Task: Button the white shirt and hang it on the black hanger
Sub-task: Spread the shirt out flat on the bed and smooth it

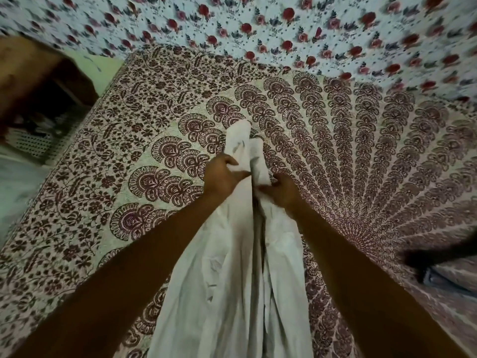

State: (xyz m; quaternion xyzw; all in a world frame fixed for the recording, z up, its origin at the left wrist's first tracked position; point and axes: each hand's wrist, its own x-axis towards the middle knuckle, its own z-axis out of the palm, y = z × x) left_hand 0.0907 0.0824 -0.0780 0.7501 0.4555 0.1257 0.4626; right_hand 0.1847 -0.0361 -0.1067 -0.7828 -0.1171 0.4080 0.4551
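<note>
White shirt (232, 267) runs from my hands back toward me over the bed, front edges bunched w/ a gap between. My left hand (222, 177) clutches one edge and my right hand (281, 191) pinches the other, both near the top. I'd judge this is early in buttoning; can't make out any button. Next: line up both edges, find button & hole, which needs fine fingertip work. Maroon-print bedspread (129, 202) beneath, rose-print cloth (258, 27) behind, wooden furniture (38, 81) far left. Dark blurred shape (438, 254) at right, maybe the hanger, can't tell.
</note>
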